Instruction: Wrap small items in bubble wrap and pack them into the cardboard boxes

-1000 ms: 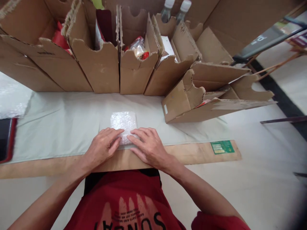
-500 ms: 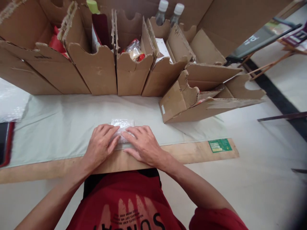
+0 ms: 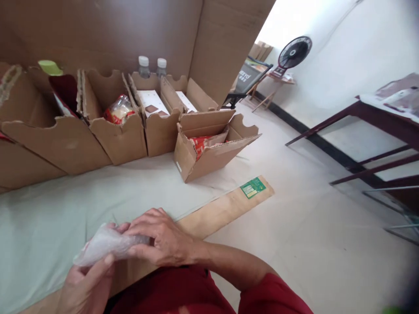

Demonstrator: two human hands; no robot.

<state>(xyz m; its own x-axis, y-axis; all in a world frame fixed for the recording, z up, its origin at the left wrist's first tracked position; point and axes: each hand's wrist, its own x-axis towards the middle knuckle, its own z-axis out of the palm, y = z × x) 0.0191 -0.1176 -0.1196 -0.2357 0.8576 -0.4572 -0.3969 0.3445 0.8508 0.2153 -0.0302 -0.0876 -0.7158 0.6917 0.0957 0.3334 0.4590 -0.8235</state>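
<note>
A bubble-wrapped packet [image 3: 109,245] is lifted off the cloth near the table's front edge, tilted, its contents hidden by the wrap. My left hand [image 3: 90,279] grips its lower side, thumb on top and fingertips showing behind it. The right end of the packet sits in my right hand [image 3: 160,240], pinched between thumb and fingers. Below both hands runs the bare wooden edge [image 3: 209,218] of the table.
Cardboard bins [image 3: 114,135] stand in a row along the back, with packets and boxes inside. An angled cardboard bin [image 3: 209,152] holds red packets. Two white-capped bottles [image 3: 143,66] stand behind. On the right are a dark table [image 3: 369,115] and a fan [image 3: 294,52].
The bubble-wrapped packet was flat on the cloth under both hands; now it is raised and held between them. My view has turned to the right.
</note>
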